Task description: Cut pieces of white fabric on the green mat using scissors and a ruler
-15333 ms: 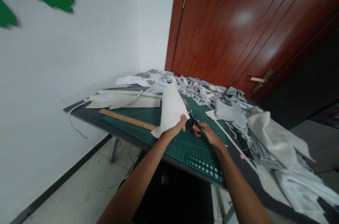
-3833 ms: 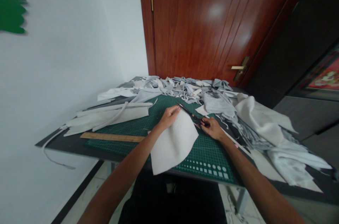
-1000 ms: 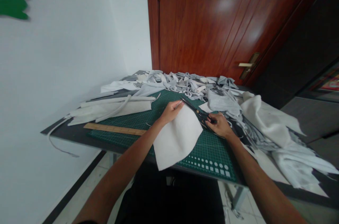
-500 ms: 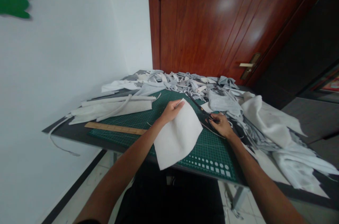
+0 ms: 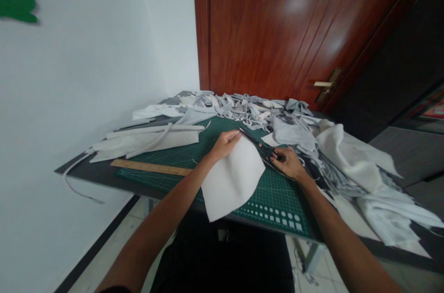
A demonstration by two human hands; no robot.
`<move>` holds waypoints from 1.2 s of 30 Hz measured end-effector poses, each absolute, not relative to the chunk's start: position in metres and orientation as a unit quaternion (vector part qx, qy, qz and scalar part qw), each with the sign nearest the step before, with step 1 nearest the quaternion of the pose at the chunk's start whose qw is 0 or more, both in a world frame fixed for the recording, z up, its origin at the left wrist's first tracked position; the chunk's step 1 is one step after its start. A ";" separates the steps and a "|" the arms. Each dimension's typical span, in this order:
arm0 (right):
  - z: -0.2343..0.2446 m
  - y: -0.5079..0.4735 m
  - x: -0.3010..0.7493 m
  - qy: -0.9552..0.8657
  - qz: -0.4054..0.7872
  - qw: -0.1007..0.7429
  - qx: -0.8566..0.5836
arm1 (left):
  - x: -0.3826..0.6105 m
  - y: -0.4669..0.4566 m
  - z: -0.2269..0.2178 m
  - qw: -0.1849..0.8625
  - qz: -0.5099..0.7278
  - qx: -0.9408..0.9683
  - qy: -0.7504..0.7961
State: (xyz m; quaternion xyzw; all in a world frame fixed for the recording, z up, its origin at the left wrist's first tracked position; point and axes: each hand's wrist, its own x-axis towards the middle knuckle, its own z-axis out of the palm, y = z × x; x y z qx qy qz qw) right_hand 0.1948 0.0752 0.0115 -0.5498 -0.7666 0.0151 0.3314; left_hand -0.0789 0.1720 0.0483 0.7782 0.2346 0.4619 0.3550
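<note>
My left hand (image 5: 225,145) pinches the upper corner of a white fabric piece (image 5: 233,182), which hangs down over the front edge of the green cutting mat (image 5: 280,196). My right hand (image 5: 287,161) is wrapped round the handles of black scissors (image 5: 255,140). Their blades point up and to the left, along the upper right edge of the fabric, with the tips close to my left fingers. Whether the blades touch the cloth, I cannot tell.
A wooden ruler (image 5: 151,167) lies on the mat at the left, below long white fabric strips (image 5: 149,143). Grey and white scraps (image 5: 243,107) are heaped along the back. Larger crumpled cloths (image 5: 350,163) cover the right side of the table, and a door (image 5: 260,29) stands behind.
The scissors have shifted slightly left and toward me, so their blades now lie nearer the fabric's upper edge. My left hand and the fabric have stayed almost still.
</note>
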 end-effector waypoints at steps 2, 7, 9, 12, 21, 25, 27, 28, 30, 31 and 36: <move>0.012 0.075 0.195 -0.765 0.007 0.329 -0.554 | -0.079 0.172 0.048 0.352 0.462 0.780 0.233; 0.012 0.074 0.196 -0.766 0.008 0.323 -0.557 | -0.079 0.173 0.049 0.349 0.461 0.783 0.230; 0.013 0.074 0.196 -0.766 0.009 0.324 -0.555 | -0.079 0.173 0.049 0.349 0.459 0.783 0.233; 0.012 0.074 0.196 -0.765 0.007 0.327 -0.555 | -0.079 0.172 0.049 0.350 0.458 0.782 0.236; 0.013 0.074 0.194 -0.761 -0.003 0.333 -0.556 | -0.080 0.172 0.048 0.351 0.465 0.780 0.227; 0.011 0.075 0.190 -0.746 0.006 0.352 -0.566 | -0.079 0.172 0.047 0.353 0.466 0.779 0.225; 0.008 0.077 0.190 -0.739 0.023 0.366 -0.565 | -0.080 0.173 0.047 0.352 0.465 0.780 0.226; 0.007 0.077 0.190 -0.735 0.033 0.373 -0.565 | -0.080 0.173 0.047 0.352 0.463 0.781 0.227; 0.005 0.079 0.193 -0.727 0.047 0.384 -0.567 | -0.080 0.173 0.047 0.354 0.460 0.781 0.230; 0.004 0.080 0.195 -0.725 0.052 0.386 -0.568 | -0.080 0.173 0.046 0.355 0.458 0.781 0.231; 0.005 0.080 0.202 -0.727 0.067 0.390 -0.562 | -0.080 0.173 0.046 0.360 0.459 0.781 0.223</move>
